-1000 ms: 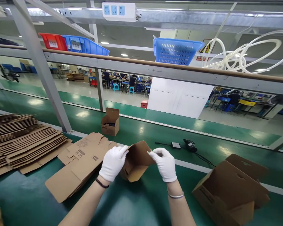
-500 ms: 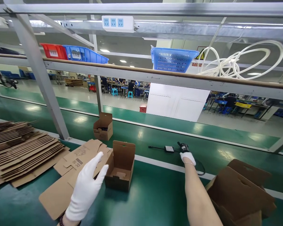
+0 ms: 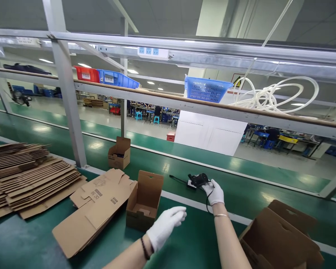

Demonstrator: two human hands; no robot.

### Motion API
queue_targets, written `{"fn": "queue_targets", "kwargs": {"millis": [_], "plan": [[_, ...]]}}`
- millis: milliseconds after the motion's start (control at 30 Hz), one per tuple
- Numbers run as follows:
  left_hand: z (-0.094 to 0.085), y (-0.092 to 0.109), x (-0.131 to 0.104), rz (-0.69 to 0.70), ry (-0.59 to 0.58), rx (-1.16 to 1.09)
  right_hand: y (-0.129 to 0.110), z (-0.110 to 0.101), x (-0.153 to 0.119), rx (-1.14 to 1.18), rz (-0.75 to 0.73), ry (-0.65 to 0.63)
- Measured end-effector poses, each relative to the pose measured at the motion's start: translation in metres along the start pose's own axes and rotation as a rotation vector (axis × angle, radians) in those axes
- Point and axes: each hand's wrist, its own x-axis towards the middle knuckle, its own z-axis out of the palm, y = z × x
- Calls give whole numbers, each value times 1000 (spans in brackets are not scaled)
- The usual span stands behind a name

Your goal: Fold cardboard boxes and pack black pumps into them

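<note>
My right hand (image 3: 214,192), in a white glove, grips a black cylindrical device with a cord (image 3: 199,180) and holds it above the green conveyor. Just beneath and behind it, a small black box with a white label (image 3: 191,184) shows in part, with a thin plugged lead (image 3: 178,179) running left. My left hand (image 3: 168,226), also gloved, hovers over the green surface with its fingers stretched out and nothing in them. To its left stands an open cardboard box (image 3: 143,201), its lid flap raised and a folded cardboard piece inside.
Flattened printed cartons (image 3: 98,205) lie left of the open box, beside a tall stack of flat cardboard (image 3: 36,183). A smaller filled box (image 3: 119,154) stands on the conveyor. More open boxes (image 3: 280,235) sit at right. A metal rail (image 3: 168,96) crosses ahead, carrying a blue basket (image 3: 207,89).
My right hand has lifted the black device and moved it slightly left, over the labelled box. My left hand has swung right from the flat cartons past the open box. The view has tilted up.
</note>
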Motion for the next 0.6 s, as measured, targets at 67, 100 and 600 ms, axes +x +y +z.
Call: {"fn": "queue_targets", "kwargs": {"millis": [67,100,600], "plan": [[13,2,23,-87,-21,-279,-2,14,-39,125,15,-88],[19,5,32,-107,-40,-427,-3,19,-61,149,14,-138],[-11,44,-38,405,234,-280,-92,-43,-156,-762,-616,-525]]}}
